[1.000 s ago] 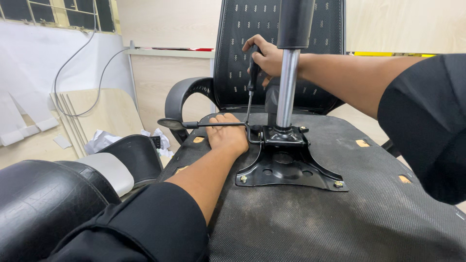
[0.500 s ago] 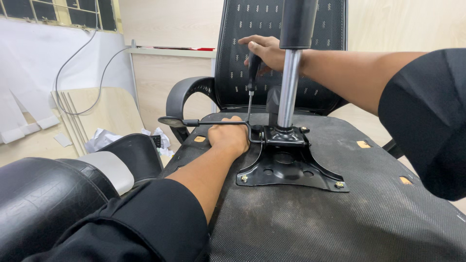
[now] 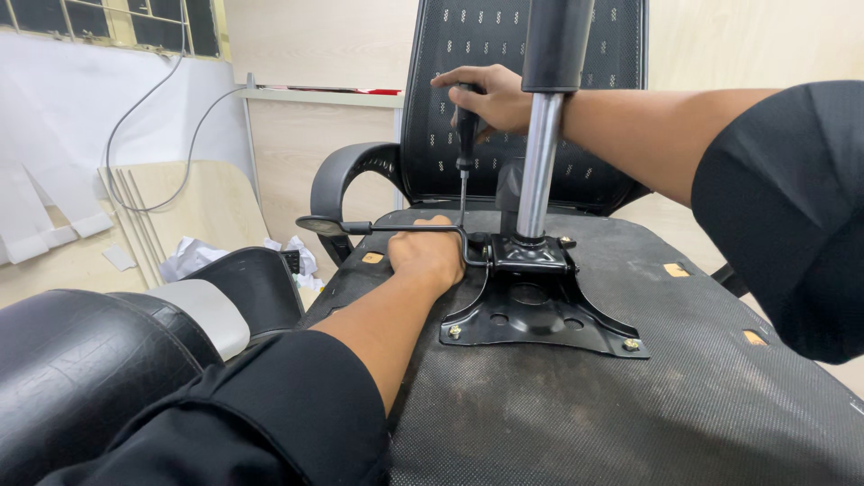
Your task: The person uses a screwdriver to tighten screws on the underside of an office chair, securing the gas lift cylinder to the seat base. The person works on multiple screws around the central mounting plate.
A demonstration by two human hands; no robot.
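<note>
- Since the earlier frames our right hand [image 3: 490, 97] has risen with the screwdriver [image 3: 465, 148], from level with the lower gas column to well up against the backrest; our left hand [image 3: 427, 256] has stayed put on the seat.
- We see the seat [image 3: 576, 414] upside down, its dark fabric underside facing us, scuffed and dusty, filling the lower frame.
- Behind it the perforated black backrest [image 3: 612, 108] stands upright, with a curved black armrest [image 3: 346, 175] at its left side.
- At lower left lies a second black padded chair part [image 3: 81, 360] with a pale grey panel on it.
- Rising from the middle of the seat, the gas column [image 3: 540, 162] stands upright, chrome below and black above.
- Its foot sits in the black mechanism plate [image 3: 540, 315], which lies flat on the seat, with bolts showing at its corners.
- A thin lever [image 3: 396, 228] runs left from the plate to a flat paddle end near the armrest.
- Our right hand is closed round the screwdriver's black handle; the shaft points straight down, its tip just left of the column base, at the plate's near-left edge.
- Our left hand is curled into a loose fist, pressed on the seat just beside the plate and touching the lever; we cannot tell whether it grips the lever.
</note>
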